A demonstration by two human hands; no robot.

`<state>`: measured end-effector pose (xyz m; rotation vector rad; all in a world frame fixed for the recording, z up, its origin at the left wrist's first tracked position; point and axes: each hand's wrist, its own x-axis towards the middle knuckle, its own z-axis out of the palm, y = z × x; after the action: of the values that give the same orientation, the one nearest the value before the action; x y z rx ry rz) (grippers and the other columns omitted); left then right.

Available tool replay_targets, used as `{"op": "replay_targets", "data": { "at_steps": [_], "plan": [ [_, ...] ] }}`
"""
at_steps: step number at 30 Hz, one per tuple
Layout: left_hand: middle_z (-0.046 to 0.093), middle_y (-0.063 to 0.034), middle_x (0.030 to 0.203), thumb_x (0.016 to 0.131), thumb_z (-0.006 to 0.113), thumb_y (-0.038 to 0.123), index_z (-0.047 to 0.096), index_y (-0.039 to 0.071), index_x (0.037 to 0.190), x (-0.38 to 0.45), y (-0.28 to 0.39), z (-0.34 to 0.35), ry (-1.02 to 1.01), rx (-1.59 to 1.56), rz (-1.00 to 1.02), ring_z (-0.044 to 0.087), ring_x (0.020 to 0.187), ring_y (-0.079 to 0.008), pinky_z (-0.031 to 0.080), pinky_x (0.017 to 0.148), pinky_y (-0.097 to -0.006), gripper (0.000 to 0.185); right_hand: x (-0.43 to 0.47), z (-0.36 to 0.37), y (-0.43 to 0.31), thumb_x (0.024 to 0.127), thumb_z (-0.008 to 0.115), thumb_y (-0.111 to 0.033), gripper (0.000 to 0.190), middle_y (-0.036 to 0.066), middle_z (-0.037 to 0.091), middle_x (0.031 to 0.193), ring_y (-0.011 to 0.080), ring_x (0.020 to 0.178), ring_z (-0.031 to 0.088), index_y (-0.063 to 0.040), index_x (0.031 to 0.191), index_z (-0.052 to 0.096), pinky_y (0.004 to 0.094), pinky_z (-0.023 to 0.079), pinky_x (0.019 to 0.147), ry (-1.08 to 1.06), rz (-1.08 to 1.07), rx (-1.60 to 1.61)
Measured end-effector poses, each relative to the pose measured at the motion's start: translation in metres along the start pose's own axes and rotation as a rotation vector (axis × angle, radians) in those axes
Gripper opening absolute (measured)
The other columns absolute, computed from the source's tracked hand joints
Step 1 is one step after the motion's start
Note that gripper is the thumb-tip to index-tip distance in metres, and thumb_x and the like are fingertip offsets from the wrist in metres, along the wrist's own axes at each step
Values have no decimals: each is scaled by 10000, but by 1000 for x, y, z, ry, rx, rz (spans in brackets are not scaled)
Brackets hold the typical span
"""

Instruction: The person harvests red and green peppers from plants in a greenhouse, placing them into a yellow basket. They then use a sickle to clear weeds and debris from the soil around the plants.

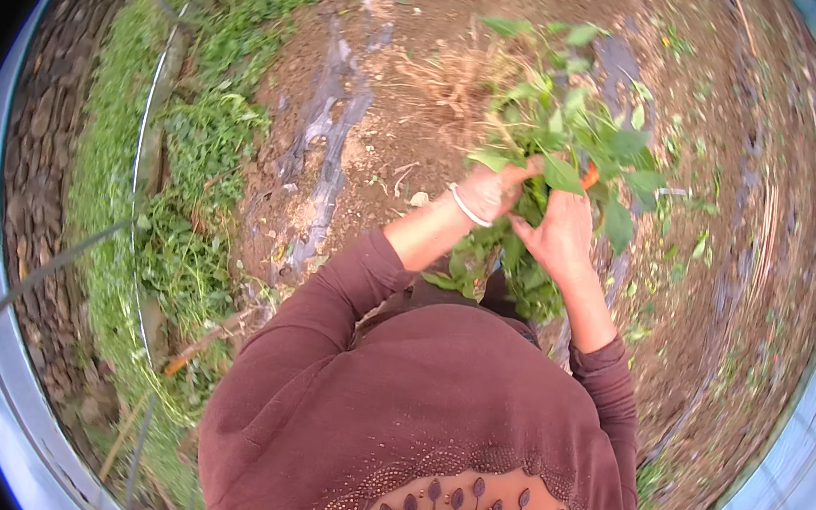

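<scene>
An uprooted leafy pepper plant point(566, 122) is in front of me, its bare pale roots point(458, 83) pointing away to the upper left. My left hand point(495, 188), with a white band at the wrist, is closed around its stems. My right hand point(560, 231) is among the leaves just to the right, fingers partly hidden by foliage; whether it grips anything cannot be told. A red-orange pepper point(590, 176) shows beside the right fingertips. More green foliage hangs below both hands, close to my body.
Bare soil with torn dark plastic mulch film point(334, 141) lies on the left, and more film strips run on the right. Green weeds point(201, 148) grow along a pale line or pipe point(143, 127). A stone wall point(41, 130) stands at far left. Fallen leaves dot the soil.
</scene>
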<state>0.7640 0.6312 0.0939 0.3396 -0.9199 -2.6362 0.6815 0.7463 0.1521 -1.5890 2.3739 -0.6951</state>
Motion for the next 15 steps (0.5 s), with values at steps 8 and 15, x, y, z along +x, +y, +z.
{"op": "replay_targets", "data": {
  "at_steps": [8,15],
  "plan": [
    [619,-65,1075,841,596,134,585,-16,1115,21,-11,23,641,-346,86,538,1009,-127,396,880,-263,313,32,61,59,747,657,-192,680,252,605,925,420,838,599,1,1310,329,437,484,716,-57,-65,241],
    [615,-91,1074,832,619,127,564,-14,1133,24,12,-1,700,-400,388,558,1006,-167,404,919,-316,336,104,79,59,711,662,-142,335,189,619,798,387,757,606,-21,1002,548,428,477,663,-227,-401,276]
  ]
}}
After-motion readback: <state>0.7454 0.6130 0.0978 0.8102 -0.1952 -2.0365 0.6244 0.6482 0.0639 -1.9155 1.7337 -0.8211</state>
